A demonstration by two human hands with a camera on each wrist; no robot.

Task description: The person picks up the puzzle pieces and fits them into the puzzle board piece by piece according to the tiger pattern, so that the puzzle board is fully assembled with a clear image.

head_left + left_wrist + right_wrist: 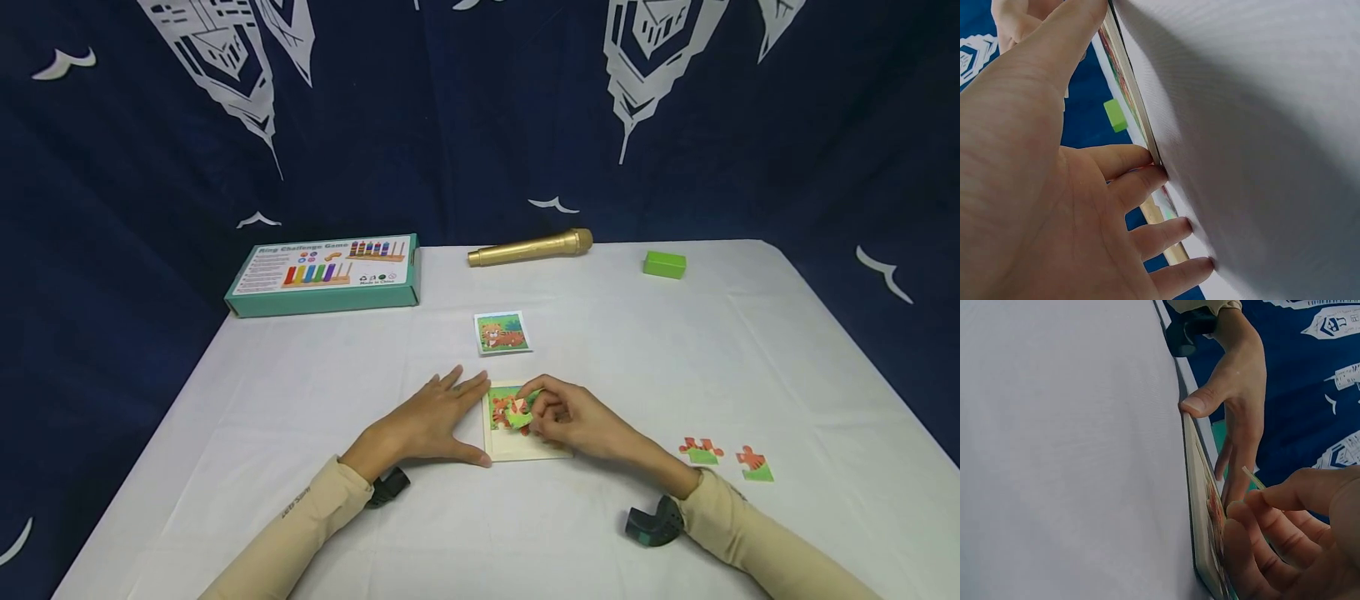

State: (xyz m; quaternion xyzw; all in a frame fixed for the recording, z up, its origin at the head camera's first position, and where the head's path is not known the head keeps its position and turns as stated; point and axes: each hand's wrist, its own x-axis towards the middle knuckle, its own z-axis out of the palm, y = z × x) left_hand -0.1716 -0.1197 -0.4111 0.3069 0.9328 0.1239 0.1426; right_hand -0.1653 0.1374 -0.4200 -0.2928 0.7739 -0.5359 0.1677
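Observation:
A square puzzle board (525, 447) lies on the table, its upper part filled with tiger picture pieces. The left hand (435, 421) spreads its straight fingers along the board's left side, thumb at the lower left corner; in the left wrist view the hand (1079, 206) touches the board's edge (1141, 112). The right hand (581, 421) pinches a puzzle piece (518, 413) above the board. In the right wrist view that piece (1252, 477) is seen edge-on at the fingertips of the right hand (1297, 537). Two loose pieces, one (701, 451) and another (755, 464), lie to the right.
A tiger picture card (502, 333) lies behind the board. Farther back are a teal game box (322, 277) at left, a gold microphone (530, 248) in the middle and a green block (664, 265) at right. A dark blue patterned cloth (450, 125) hangs behind.

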